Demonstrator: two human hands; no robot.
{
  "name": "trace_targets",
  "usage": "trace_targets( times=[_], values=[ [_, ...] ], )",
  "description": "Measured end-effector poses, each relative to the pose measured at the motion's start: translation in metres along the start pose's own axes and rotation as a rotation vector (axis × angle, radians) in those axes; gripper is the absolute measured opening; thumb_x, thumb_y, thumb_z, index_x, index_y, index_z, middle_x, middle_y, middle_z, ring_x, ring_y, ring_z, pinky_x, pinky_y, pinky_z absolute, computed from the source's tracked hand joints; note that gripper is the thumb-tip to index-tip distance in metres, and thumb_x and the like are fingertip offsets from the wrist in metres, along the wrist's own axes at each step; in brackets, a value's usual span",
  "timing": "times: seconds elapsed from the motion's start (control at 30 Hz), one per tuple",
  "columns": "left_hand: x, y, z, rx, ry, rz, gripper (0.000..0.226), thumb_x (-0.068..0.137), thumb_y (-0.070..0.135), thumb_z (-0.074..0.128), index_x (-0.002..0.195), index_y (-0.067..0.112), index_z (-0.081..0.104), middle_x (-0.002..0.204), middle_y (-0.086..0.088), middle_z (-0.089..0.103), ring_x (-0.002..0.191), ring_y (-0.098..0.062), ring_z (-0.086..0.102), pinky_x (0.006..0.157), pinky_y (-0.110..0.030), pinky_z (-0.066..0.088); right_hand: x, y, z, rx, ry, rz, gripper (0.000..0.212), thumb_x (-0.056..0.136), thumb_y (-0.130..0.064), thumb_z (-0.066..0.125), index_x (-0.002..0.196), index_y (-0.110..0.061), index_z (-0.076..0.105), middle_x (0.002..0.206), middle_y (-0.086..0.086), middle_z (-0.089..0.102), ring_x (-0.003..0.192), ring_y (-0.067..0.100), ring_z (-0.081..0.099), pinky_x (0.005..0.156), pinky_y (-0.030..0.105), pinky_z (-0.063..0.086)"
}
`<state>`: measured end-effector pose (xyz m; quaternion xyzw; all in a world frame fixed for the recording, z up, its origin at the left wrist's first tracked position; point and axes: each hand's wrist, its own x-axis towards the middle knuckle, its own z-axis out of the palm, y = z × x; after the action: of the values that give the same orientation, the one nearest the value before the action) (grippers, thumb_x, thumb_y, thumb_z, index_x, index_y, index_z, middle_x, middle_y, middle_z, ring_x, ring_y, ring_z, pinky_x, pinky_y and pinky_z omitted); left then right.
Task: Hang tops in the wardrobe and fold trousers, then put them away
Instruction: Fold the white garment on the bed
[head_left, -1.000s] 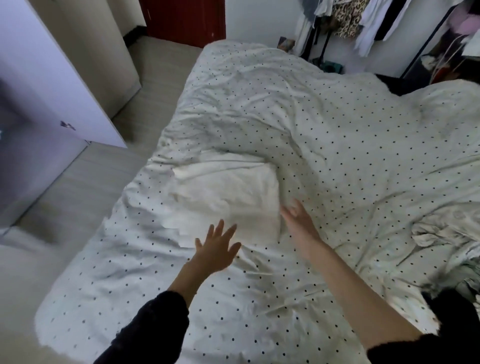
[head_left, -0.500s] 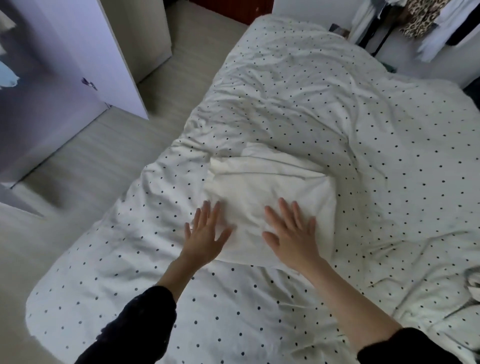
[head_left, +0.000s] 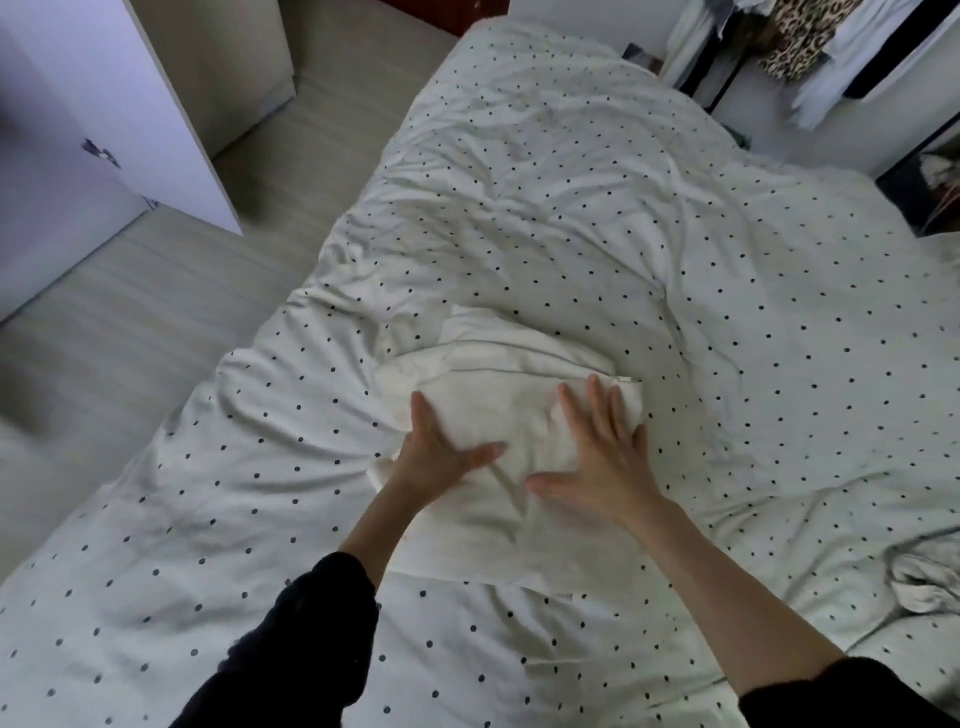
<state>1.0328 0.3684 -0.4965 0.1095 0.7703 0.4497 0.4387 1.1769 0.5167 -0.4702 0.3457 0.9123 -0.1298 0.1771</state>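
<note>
A folded cream garment (head_left: 511, 410) lies on the dotted white duvet (head_left: 649, 244) in the middle of the bed. My left hand (head_left: 436, 457) lies flat on its left part with straight, spread fingers. My right hand (head_left: 602, 457) presses flat on its right part, thumb pointing left. Both palms cover the near middle of the fold. Neither hand grips the cloth.
A white wardrobe door (head_left: 104, 104) stands open at the far left over the pale wood floor (head_left: 130, 322). Clothes hang on a rack (head_left: 795, 47) beyond the bed's far right corner. A crumpled pale garment (head_left: 922, 587) lies at the right edge.
Both hands have moved forward onto the folded garment and now lie flat on it. The view has come closer and tilted down over the bed.
</note>
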Motion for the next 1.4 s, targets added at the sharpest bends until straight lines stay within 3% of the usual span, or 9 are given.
trace_targets(
  times=[0.23,0.37,0.5,0.57,0.67,0.8,0.93,1.17,1.4],
  values=[
    [-0.024,0.023,-0.003,-0.402,-0.108,0.089,0.056,0.062,0.015,0.087,0.112,0.021,0.063,0.105,-0.003,0.071,0.096,-0.022,0.068,0.076,-0.032,0.057,-0.022,0.002,-0.007,0.247,0.089,-0.123,0.117,0.060,-0.083,0.049,0.142,-0.039,-0.023,0.153,-0.005,-0.028,0.143,0.018,-0.023,0.116,0.055,0.005],
    [-0.022,0.012,-0.023,-0.545,-0.311,0.047,0.045,0.070,0.021,0.080,0.112,0.018,0.065,0.113,-0.012,0.068,0.102,-0.029,0.066,0.081,-0.038,0.056,-0.043,0.003,-0.012,0.209,0.271,-0.206,0.105,0.065,-0.083,0.046,0.146,-0.037,0.000,0.157,-0.007,-0.011,0.145,0.015,-0.014,0.115,0.049,0.001],
    [-0.020,-0.017,-0.026,0.460,0.202,0.035,0.081,0.083,0.036,0.068,0.148,0.020,0.022,0.142,-0.016,0.040,0.129,-0.036,0.042,0.104,-0.046,0.038,-0.040,-0.014,0.012,-0.091,-0.034,-0.225,0.107,0.068,-0.082,0.045,0.149,-0.035,-0.006,0.150,-0.005,-0.029,0.141,0.023,-0.026,0.114,0.057,-0.006],
    [-0.029,-0.029,-0.023,0.839,0.415,0.418,0.078,0.086,0.042,0.059,0.150,0.018,0.020,0.147,-0.021,0.034,0.131,-0.039,0.039,0.101,-0.051,0.039,-0.035,-0.014,0.021,-0.104,-0.037,-0.211,0.115,0.065,-0.082,0.050,0.147,-0.035,-0.015,0.149,-0.003,-0.034,0.138,0.024,-0.033,0.113,0.057,-0.010],
    [-0.040,-0.044,-0.013,1.241,0.255,0.832,0.093,0.070,0.072,0.053,0.144,0.016,0.038,0.145,-0.023,0.037,0.133,-0.043,0.036,0.100,-0.061,0.038,-0.039,-0.003,0.029,-0.145,-0.069,-0.246,0.128,0.058,-0.085,0.051,0.142,-0.032,-0.029,0.147,0.000,-0.042,0.135,0.025,-0.037,0.113,0.059,-0.009],
    [-0.036,-0.041,-0.015,1.461,0.053,0.780,0.136,0.021,0.082,0.070,0.137,0.014,0.047,0.141,-0.024,0.042,0.128,-0.042,0.043,0.093,-0.063,0.042,-0.043,0.002,0.045,-0.269,-0.042,-0.246,0.137,0.052,-0.087,0.052,0.135,-0.025,-0.037,0.143,0.003,-0.045,0.134,0.029,-0.038,0.109,0.065,-0.006],
    [-0.007,-0.031,-0.010,1.454,0.050,0.780,0.134,0.025,0.078,0.073,0.141,0.020,0.039,0.144,-0.024,0.037,0.131,-0.039,0.040,0.094,-0.061,0.042,-0.022,-0.002,0.060,-0.196,0.044,-0.136,0.133,0.056,-0.083,0.057,0.139,-0.025,-0.030,0.147,0.001,-0.037,0.137,0.026,-0.032,0.109,0.062,-0.008],
    [-0.001,-0.063,0.016,1.311,0.243,0.905,0.042,0.084,0.018,0.052,0.124,0.017,0.062,0.128,-0.022,0.056,0.112,-0.039,0.059,0.077,-0.044,0.056,-0.014,-0.015,0.085,-0.138,0.318,-0.134,0.093,0.060,-0.045,0.080,0.140,-0.018,0.044,0.152,0.003,0.032,0.140,0.028,0.029,0.104,0.062,0.029],
    [-0.050,-0.037,0.014,1.245,0.351,0.871,0.066,0.046,-0.007,0.085,0.108,0.011,0.072,0.107,-0.020,0.068,0.086,-0.036,0.070,0.053,-0.034,0.057,-0.047,-0.026,0.057,-0.009,0.481,-0.197,0.051,0.055,-0.012,0.083,0.103,-0.020,0.073,0.112,-0.003,0.069,0.102,0.022,0.066,0.081,0.048,0.052]
  ],
)
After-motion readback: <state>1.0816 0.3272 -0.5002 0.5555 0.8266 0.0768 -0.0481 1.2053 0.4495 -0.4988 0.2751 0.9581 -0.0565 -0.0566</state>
